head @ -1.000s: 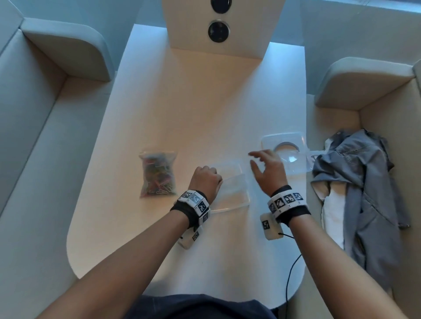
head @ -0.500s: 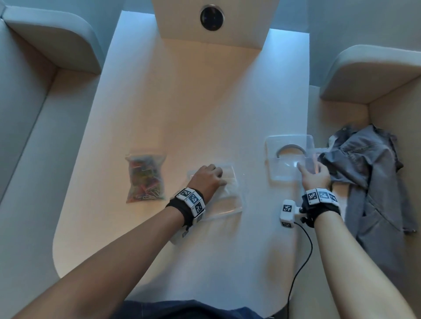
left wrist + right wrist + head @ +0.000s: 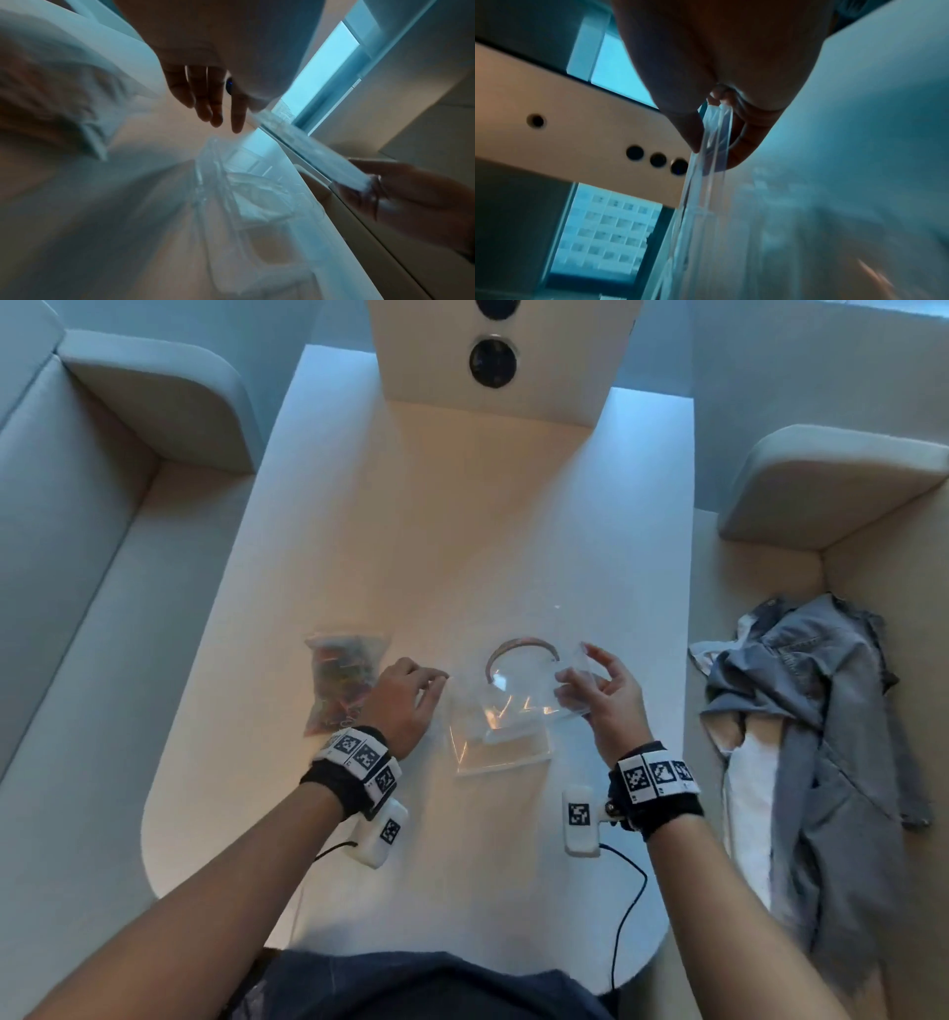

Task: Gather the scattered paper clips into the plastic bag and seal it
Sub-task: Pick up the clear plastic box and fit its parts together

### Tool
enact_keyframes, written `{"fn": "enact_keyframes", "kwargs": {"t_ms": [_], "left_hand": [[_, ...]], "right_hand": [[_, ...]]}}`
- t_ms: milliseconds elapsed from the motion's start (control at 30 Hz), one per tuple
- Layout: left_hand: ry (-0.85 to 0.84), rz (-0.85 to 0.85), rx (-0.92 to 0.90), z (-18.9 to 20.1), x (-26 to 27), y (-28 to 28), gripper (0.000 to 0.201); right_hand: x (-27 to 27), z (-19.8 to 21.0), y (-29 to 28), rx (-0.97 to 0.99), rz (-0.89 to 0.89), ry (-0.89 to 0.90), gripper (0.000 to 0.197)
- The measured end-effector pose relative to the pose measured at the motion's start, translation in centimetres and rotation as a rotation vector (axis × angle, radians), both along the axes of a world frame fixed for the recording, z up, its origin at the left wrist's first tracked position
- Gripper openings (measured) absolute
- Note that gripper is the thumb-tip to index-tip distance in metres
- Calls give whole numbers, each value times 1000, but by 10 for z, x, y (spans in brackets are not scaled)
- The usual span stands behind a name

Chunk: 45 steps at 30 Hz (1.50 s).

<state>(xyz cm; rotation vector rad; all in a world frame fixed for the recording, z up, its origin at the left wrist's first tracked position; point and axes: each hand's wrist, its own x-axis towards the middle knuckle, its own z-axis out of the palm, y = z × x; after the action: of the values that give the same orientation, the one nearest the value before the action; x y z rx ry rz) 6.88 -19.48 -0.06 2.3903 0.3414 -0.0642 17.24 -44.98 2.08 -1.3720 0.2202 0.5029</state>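
- Right now the right hand (image 3: 603,695) pinches a clear plastic piece (image 3: 524,680), lifted over the flat empty bag (image 3: 500,742).
- Left hand (image 3: 403,698), fingers loosely straight, seems to grip nothing.
- Filled clip bag (image 3: 341,683) lies at its nine o'clock, long axis twelve-to-six, nearest that hand.

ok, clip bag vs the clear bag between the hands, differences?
Clip bag is full, bulging and colourful; clear bag is empty and flat. Clip bag lies uncovered outside the left hand; clear bag sits partly under the clear plastic piece the right hand pinches. Both lie on the table.
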Motion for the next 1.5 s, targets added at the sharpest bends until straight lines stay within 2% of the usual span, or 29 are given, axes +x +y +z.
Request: {"fn": "enact_keyframes", "kwargs": {"t_ms": [100, 167, 333, 467, 600, 667, 767, 833, 900, 1033, 1200, 1300, 1400, 1500], "left_hand": [[58, 103, -53, -1, -24, 4, 37], [96, 138, -104, -5, -36, 0, 39], [199, 209, -284, -13, -49, -21, 53], [140, 283, -354, -14, -43, -35, 48], [102, 317, -376, -7, -33, -36, 45], [122, 363, -420, -8, -30, -34, 46], [175, 499, -577, -11, -27, -31, 48], [189, 557, -655, -14, -25, -30, 38], [201, 567, -688, -14, -25, -28, 33], [266, 545, -720, -9, -22, -27, 35], [348, 484, -771, -6, -19, -21, 50], [343, 487, -750, -4, -18, -22, 48], [287, 528, -660, -4, -16, -23, 35], [274, 516, -521, -7, -15, -22, 24]], "right_hand": [[-27, -12, 15, -58, 11, 20, 45], [-38, -23, 20, -170, 14, -9, 40], [-53, -28, 24, -767, 88, -240, 34], [-54, -33, 21, -1001, 105, -381, 34], [-52, -35, 15, -997, 109, -347, 26], [-54, -34, 13, -978, 101, -380, 32], [-54, -31, 7, -959, 134, -324, 38], [-53, -26, 5, -956, 175, -281, 33], [-50, -23, 3, -966, 198, -281, 29], [-47, -23, 0, -960, 208, -216, 21], [-39, -27, -4, -912, 229, -165, 18], [-39, -27, -3, -910, 207, -180, 20], [-41, -30, -1, -865, 146, -136, 37], [-40, -31, -1, -794, 131, -50, 27]]}}
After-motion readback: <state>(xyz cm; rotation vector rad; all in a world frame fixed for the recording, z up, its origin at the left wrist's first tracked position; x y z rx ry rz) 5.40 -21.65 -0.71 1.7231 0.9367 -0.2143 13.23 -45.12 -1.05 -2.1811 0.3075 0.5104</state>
